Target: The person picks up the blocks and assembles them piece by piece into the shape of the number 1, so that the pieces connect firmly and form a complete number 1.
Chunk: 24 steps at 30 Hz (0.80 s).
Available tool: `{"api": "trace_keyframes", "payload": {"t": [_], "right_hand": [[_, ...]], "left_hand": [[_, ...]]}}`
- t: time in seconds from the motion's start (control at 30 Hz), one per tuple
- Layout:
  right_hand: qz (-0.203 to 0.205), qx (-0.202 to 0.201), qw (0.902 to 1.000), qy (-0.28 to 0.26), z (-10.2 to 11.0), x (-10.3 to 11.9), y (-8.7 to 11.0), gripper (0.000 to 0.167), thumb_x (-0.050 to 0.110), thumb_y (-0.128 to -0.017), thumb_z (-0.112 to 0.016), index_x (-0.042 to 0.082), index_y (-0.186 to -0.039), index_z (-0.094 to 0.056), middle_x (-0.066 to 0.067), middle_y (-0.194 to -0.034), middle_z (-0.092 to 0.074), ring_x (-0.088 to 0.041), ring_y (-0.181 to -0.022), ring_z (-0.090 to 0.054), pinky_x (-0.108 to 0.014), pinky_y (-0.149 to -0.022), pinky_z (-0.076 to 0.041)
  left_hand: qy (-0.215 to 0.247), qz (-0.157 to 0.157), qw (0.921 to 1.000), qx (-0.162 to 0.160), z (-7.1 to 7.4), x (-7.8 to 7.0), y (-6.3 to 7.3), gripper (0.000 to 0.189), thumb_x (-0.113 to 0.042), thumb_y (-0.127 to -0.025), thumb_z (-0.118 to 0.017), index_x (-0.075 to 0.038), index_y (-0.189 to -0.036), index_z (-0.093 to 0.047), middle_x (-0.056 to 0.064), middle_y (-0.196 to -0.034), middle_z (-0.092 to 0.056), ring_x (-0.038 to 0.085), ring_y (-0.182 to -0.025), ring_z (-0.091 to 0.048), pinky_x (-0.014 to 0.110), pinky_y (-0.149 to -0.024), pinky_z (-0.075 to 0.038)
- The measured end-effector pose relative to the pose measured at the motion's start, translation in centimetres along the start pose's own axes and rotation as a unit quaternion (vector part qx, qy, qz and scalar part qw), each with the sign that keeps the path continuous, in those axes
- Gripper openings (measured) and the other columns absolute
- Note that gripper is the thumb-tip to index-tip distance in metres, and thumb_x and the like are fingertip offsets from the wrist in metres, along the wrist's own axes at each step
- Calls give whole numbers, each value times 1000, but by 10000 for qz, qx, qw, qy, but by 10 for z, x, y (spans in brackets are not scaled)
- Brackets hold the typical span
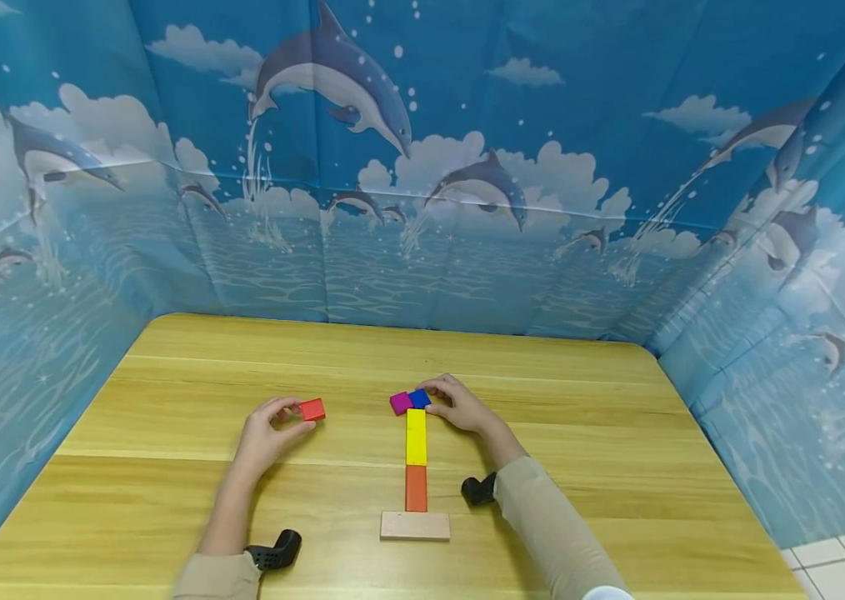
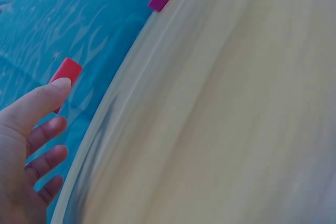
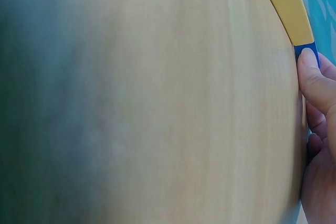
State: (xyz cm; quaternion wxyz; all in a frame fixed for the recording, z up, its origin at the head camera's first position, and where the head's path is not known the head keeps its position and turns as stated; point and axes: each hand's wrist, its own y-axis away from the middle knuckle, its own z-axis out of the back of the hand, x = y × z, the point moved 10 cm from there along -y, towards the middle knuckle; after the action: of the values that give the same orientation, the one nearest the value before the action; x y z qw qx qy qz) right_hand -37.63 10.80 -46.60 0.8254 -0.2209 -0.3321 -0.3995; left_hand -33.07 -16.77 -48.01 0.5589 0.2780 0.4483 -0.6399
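My left hand [image 1: 270, 435] pinches a red block [image 1: 313, 409] between thumb and fingers, left of the row of blocks. The left wrist view shows the thumb pressed on that red block [image 2: 69, 71]. At the row's far end, my right hand [image 1: 460, 404] pinches a blue block [image 1: 419, 398] between thumb and finger. A magenta block [image 1: 401, 404] lies against the blue one on its left. Nearer me, a long yellow block [image 1: 417, 437] meets the blue one, followed by an orange block [image 1: 416, 488] and a pale wooden block [image 1: 415, 526] set crosswise.
The blocks lie on a wood-grain table [image 1: 580, 400] with rounded far corners. Behind it and along both sides hangs a blue dolphin-print curtain [image 1: 392, 275]. Black devices are at the left wrist [image 1: 276, 552] and right wrist [image 1: 478, 490].
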Motion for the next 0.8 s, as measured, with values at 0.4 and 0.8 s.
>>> {"api": "trace_keyframes", "payload": {"t": [0.4, 0.8], "right_hand": [[15, 43, 10000, -2, 2, 6, 2, 32, 0, -89, -55, -5, -120, -53, -21, -102, -47, -32, -92, -44, -43, -83, -39], [150, 9, 9999, -31, 3, 6, 2, 32, -2, -88, -55, -7, -119, -52, -22, -100, -48, -33, -90, -44, -43, -81, -39]], "left_hand": [[306, 11, 9994, 177, -38, -12, -6, 37, -14, -69, -79, -5, -102, -66, 5, -90, -63, 22, -84, -52, 37, -77, -44], [397, -95, 9988, 280, -66, -19, -13, 35, -13, -68, -80, -4, -99, -67, 4, -85, -62, 20, -81, -54, 34, -76, -46]]}}
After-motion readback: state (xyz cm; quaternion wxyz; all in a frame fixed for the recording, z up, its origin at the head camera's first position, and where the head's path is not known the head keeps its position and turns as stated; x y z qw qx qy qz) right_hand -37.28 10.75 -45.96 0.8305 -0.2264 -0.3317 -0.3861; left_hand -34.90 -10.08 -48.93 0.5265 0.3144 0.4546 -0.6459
